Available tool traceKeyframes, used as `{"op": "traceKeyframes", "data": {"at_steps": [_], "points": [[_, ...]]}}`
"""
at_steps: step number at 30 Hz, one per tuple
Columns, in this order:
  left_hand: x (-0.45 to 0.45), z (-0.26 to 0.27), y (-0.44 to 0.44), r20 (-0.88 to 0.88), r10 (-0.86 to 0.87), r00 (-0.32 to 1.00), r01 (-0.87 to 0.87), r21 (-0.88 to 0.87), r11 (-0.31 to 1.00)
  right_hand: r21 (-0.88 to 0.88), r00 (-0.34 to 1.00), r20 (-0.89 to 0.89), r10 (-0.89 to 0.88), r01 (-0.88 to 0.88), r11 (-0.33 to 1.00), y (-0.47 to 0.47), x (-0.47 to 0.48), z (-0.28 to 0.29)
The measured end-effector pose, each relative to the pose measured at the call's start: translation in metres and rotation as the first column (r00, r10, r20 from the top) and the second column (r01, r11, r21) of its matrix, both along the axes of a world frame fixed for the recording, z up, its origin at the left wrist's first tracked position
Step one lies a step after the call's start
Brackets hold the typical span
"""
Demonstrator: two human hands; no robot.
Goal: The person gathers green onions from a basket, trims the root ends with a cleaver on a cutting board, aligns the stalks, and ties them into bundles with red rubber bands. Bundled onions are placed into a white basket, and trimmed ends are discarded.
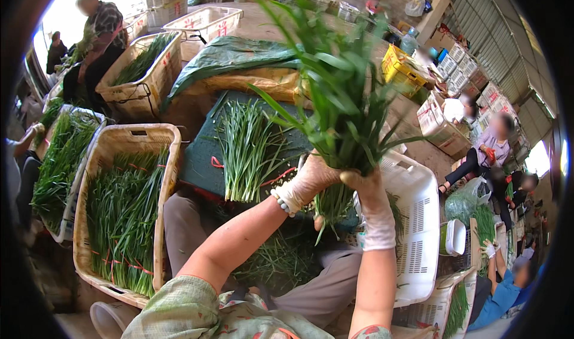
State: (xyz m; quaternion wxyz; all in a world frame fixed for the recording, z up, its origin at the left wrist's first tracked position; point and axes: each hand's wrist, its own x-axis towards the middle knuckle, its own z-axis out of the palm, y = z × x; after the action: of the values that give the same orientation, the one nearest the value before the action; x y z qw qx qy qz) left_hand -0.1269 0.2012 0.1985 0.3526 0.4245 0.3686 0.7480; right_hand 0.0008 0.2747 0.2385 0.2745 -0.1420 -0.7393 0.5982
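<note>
Both my gloved hands grip one thick bunch of long green leafy stalks [341, 114], which look like garlic chives. My left hand [311, 182] closes on its lower part from the left, a beaded bracelet at the wrist. From the right, my right hand [370, 191] wraps the same part. The leaves fan upward, blurred, and some stalk ends hang below my hands. Behind it, a second bunch of stalks [246, 155] lies flat on a dark green work surface [197, 159], with a red tie [280, 176] running under or beside its lower right.
A tan plastic crate [172, 177] of tied bunches stands at my left. On my right is a white crate [421, 231]. A green tarp [233, 54] covers something beyond the work surface. Loose trimmings [278, 258] lie between my legs. Several people sit working on both sides.
</note>
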Motion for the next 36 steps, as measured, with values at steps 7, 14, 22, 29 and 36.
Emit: {"op": "traceKeyframes", "data": {"at_steps": [7,14,22,29,36], "points": [[-0.078,-0.075,0.032,-0.159,-0.440,0.884,0.441,-0.033,0.897,0.478,0.992,0.053,0.118,-0.129,0.869,0.073,-0.024,-0.089],[-0.076,-0.083,0.054,-0.215,-0.108,0.971,0.102,-0.038,0.994,-0.302,0.980,-0.006,-0.200,0.189,0.934,0.048,-0.091,-0.054],[-0.037,-0.035,0.054,0.096,0.201,0.975,-0.203,0.014,0.979,-0.046,0.896,-0.282,-0.342,0.344,0.938,0.025,-0.090,-0.013],[-0.053,-0.002,0.044,0.455,0.529,0.716,-0.527,-0.143,0.838,-0.040,0.572,-0.408,-0.711,0.768,0.640,-0.075,0.054,-0.047],[-0.094,-0.026,0.030,0.575,0.720,0.389,-0.534,-0.496,0.685,0.683,0.735,-0.139,-0.663,0.556,0.473,-0.110,0.026,-0.151]]}}
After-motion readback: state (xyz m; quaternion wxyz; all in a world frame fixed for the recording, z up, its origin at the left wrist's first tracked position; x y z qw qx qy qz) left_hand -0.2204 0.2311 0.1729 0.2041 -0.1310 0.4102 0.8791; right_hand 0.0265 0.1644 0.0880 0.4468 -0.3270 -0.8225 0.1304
